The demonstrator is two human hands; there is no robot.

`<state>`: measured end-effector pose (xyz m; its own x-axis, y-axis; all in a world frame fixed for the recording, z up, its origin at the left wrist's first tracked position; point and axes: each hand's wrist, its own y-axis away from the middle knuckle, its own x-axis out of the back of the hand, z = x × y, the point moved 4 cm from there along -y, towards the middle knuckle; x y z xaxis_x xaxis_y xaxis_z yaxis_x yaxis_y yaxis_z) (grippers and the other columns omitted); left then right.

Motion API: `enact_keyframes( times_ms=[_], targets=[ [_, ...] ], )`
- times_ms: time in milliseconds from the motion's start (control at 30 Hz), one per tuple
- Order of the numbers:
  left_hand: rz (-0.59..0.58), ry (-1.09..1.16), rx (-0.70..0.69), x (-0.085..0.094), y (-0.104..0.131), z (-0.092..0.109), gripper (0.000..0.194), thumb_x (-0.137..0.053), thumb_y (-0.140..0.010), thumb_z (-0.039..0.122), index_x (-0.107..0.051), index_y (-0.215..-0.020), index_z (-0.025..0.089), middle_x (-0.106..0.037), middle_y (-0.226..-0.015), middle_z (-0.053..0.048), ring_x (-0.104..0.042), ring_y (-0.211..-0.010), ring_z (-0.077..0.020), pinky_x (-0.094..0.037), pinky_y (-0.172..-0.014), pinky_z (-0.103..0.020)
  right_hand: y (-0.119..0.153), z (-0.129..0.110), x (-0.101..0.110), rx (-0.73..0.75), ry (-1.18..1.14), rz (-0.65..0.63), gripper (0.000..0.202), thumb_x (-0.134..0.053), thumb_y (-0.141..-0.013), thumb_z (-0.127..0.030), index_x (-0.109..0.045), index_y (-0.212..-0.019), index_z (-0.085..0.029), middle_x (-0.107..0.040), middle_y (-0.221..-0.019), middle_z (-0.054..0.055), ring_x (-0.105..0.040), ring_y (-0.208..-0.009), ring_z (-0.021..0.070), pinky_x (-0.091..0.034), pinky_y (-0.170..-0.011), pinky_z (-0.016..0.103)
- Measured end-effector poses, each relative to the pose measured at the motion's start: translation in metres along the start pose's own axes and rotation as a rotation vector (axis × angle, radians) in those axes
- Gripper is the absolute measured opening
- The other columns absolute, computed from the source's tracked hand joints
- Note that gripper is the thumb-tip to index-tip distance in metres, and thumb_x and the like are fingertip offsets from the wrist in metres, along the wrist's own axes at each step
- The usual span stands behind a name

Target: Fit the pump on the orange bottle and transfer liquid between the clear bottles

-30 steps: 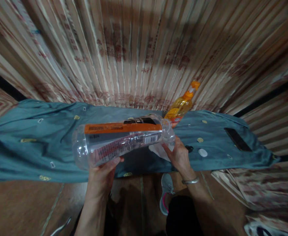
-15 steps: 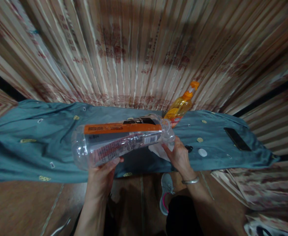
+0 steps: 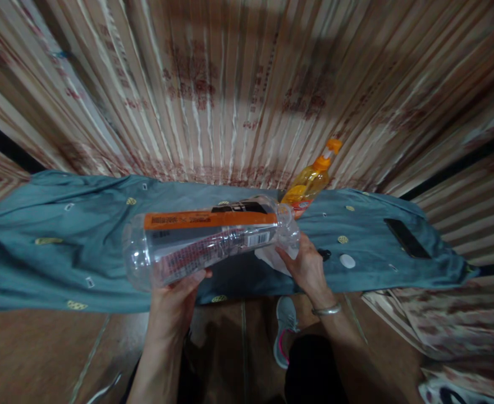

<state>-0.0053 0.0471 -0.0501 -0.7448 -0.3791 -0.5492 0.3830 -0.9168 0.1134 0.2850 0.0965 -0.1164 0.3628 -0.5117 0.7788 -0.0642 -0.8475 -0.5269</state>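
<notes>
A large clear plastic bottle [image 3: 205, 241] with an orange, grey and black label lies tilted on its side in the air, its open neck to the right. My left hand [image 3: 179, 294] grips it from below near its base, the thumb along the label and the other fingers hidden beneath. By the neck, my right hand [image 3: 308, 264] is closed on a thin white tissue [image 3: 272, 258], which hangs under the bottle's shoulder. Some of the right fingers are hidden behind the neck. Just behind the neck stands a yellow pump bottle [image 3: 308, 188] with an orange top.
A teal patterned cloth [image 3: 82, 224] covers the long narrow table. To the right lie a small black object [image 3: 324, 255], a white round cap [image 3: 347, 261] and a dark phone [image 3: 407, 238]. A pleated curtain [image 3: 230, 101] hangs right behind the table.
</notes>
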Motion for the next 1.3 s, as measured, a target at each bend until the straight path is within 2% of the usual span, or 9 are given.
enact_keyframes(
  times_ms=[433, 933, 1133, 1300],
  targets=[
    [0.039, 0.0, 0.019, 0.0001, 0.0002, -0.0006, 0.044, -0.096, -0.04, 0.019, -0.073, -0.078, 0.022, -0.075, -0.074, 0.002, -0.07, -0.067, -0.016, -0.057, -0.053, -0.021, -0.0005, -0.0009, 0.0029, -0.026, 0.0, -0.03, 0.081, -0.04, -0.092, -0.079, -0.058, -0.127, -0.009, -0.073, -0.101, 0.021, -0.071, -0.092, 0.0317, -0.058, -0.078, 0.045],
    [0.003, -0.007, 0.001, -0.0005, 0.0004, 0.0002, 0.043, -0.096, -0.043, 0.019, -0.074, -0.079, 0.021, -0.076, -0.073, 0.001, -0.07, -0.064, -0.0158, -0.056, -0.053, -0.021, -0.0013, 0.0, 0.0031, -0.042, -0.06, -0.023, 0.077, -0.043, -0.092, -0.078, -0.058, -0.126, -0.01, -0.074, -0.105, 0.02, -0.071, -0.095, 0.0315, -0.058, -0.079, 0.044],
    [0.0, -0.006, 0.011, -0.001, 0.0005, -0.0006, 0.042, -0.097, -0.042, 0.02, -0.074, -0.078, 0.021, -0.076, -0.075, 0.0, -0.07, -0.067, -0.0167, -0.056, -0.053, -0.022, -0.0011, 0.0008, 0.0024, -0.051, -0.046, -0.026, 0.084, -0.039, -0.091, -0.081, -0.058, -0.127, -0.007, -0.074, -0.105, 0.023, -0.073, -0.094, 0.0323, -0.059, -0.079, 0.044],
    [0.031, 0.002, 0.024, -0.001, 0.0009, -0.0004, 0.044, -0.097, -0.039, 0.019, -0.074, -0.077, 0.021, -0.075, -0.072, 0.0, -0.069, -0.064, -0.0155, -0.056, -0.052, -0.021, -0.0016, 0.0014, 0.0028, -0.069, -0.036, -0.038, 0.095, -0.037, -0.089, -0.084, -0.053, -0.137, -0.003, -0.074, -0.106, 0.025, -0.073, -0.095, 0.0332, -0.059, -0.079, 0.044]
  ],
)
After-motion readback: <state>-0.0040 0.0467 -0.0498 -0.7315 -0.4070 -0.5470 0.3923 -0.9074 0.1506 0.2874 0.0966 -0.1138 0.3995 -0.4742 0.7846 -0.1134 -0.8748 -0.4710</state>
